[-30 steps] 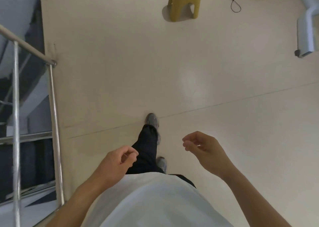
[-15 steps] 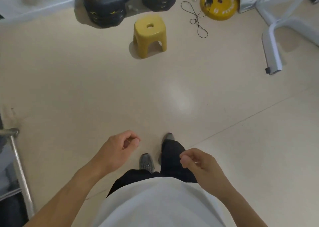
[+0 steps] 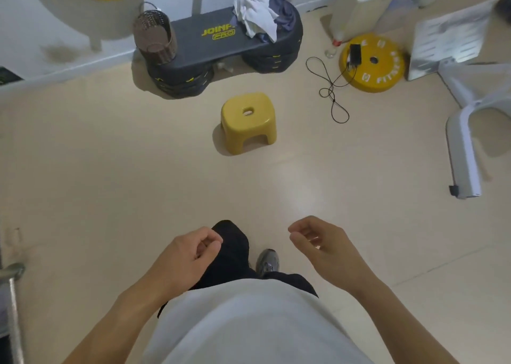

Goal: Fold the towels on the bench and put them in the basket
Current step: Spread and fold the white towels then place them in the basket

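A dark step bench [image 3: 204, 45] with yellow lettering stands at the far wall. Crumpled towels lie heaped on its right end: a white one [image 3: 255, 13] over a dark blue-grey one [image 3: 284, 15]. A brown perforated basket [image 3: 154, 35] stands on the bench's left end. My left hand [image 3: 190, 253] hangs low in front of my body, its fingers loosely curled and holding nothing. My right hand [image 3: 320, 242] is at the same height, fingers half curled and apart, also holding nothing. Both hands are far from the bench.
A yellow plastic stool [image 3: 249, 121] stands on the floor between me and the bench. To the right lie a yellow weight plate [image 3: 373, 64], a looped black cable [image 3: 331, 89] and a white metal frame leg [image 3: 461, 153]. A steel railing post [image 3: 11, 302] is at lower left.
My view has swung up and away from the stair railing, bringing the bench, basket and towels into sight. I have stepped closer to the stool. Both hands stay low and hold nothing.
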A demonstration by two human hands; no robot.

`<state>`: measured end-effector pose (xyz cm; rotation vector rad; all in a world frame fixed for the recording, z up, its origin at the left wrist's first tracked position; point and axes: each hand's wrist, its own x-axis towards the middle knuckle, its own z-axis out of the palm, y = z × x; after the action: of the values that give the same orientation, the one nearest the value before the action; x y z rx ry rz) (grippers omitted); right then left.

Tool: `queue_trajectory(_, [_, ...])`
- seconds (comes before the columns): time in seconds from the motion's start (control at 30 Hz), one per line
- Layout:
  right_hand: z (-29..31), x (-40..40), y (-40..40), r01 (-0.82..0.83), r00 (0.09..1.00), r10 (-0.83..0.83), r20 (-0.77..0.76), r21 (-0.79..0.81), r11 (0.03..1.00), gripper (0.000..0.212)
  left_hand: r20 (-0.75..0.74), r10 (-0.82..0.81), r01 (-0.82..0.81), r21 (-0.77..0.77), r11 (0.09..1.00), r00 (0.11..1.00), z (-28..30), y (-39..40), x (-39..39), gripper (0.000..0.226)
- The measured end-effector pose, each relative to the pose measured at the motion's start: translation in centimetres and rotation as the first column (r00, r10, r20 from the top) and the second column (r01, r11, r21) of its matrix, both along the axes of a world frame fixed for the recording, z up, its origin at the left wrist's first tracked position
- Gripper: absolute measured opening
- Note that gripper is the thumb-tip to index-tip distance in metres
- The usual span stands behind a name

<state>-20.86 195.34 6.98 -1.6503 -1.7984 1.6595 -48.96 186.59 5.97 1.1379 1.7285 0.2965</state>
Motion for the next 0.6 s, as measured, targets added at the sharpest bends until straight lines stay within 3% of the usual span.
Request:
queue_trajectory(0.2, [-0.4, -5.5, 16.0, -0.037, 0.999, 0.036, 0.041, 0.024, 0.999, 0.007, -0.032, -0.066, 0.066, 0.0, 0.998, 0.997, -1.6, 15.9, -4.8, 0.01])
queue_trajectory(0.43, [1.7, -8.4, 29.3, -0.013, 0.998, 0.014, 0.059, -0.019, 1.0, 0.009, -0.08, -0.187, 0.19, 0.043, 0.981, 0.979, 1.0, 35.6, -10.2, 0.011])
queue_trajectory(0.6, [0.6, -8.3, 39.5, -0.021, 0.998, 0.024, 0.062, -0.039, 0.999, 0.006, -0.069, -0.147, 0.153, 0.101, 0.983, 0.987, 1.5, 48.6, -11.2, 0.008])
